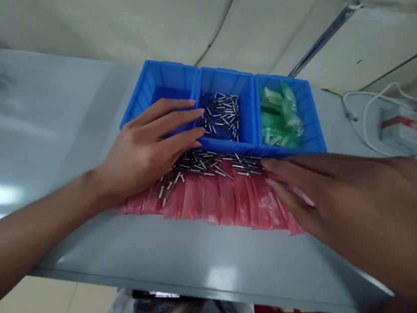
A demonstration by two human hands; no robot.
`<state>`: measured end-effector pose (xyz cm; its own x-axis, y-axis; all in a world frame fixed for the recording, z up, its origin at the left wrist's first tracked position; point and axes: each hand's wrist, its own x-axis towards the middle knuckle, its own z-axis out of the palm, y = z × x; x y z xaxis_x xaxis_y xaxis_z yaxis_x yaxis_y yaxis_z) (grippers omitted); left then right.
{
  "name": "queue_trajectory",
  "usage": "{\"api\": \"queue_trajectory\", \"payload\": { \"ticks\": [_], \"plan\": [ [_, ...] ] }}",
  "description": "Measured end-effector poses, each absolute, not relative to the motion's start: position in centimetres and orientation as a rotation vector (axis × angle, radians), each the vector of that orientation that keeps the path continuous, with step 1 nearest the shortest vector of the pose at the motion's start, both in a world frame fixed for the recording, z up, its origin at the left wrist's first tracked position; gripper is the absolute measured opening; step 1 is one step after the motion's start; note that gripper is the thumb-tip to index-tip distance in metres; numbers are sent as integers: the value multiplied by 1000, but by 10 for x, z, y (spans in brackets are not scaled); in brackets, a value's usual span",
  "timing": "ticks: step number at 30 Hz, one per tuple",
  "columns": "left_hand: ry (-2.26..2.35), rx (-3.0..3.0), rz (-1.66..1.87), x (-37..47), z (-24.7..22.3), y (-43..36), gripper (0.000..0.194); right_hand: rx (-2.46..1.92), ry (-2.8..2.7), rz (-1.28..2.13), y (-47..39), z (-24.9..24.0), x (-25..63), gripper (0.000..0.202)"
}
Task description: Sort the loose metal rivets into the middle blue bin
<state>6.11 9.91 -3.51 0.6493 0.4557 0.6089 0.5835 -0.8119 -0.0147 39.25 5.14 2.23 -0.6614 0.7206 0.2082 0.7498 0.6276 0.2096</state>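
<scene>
A pile of metal pop rivets (202, 162) lies on a row of overlapping pink plastic bags (209, 202) along the front of the blue bins. My left hand (147, 144) is open over the left end of the pile, fingers stretched toward the middle bin and partly covering the rivets. From the right, my right hand (325, 190) reaches in low with fingers extended and slightly apart. Its fingertips are at the right end of several rivets lying sideways. That hand is somewhat blurred, and its far fingers are hidden.
Three blue bins stand side by side: the left bin (170, 79) partly behind my hand, the middle bin (227, 78) with loose rivets, the right bin (315, 128) with green bags (282, 117). A white cable (366, 114) and a white-and-red box (407, 126) lie at right.
</scene>
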Motion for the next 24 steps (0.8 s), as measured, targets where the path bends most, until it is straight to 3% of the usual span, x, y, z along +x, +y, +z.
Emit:
{"api": "queue_trajectory", "payload": {
  "ticks": [3,5,15,24],
  "plan": [
    [-862,-2658,-888,61,-33,98,34,-1098,-2918,-576,49,17,381,38],
    [-851,-2652,-889,61,-32,97,34,-1090,-2921,-596,47,13,369,44],
    [-853,-2644,-894,63,-33,97,35,-842,-2774,-611,52,3,345,36],
    [-916,-2684,-867,60,-30,95,38,-930,-2532,-344,51,-5,333,29]
  ]
}}
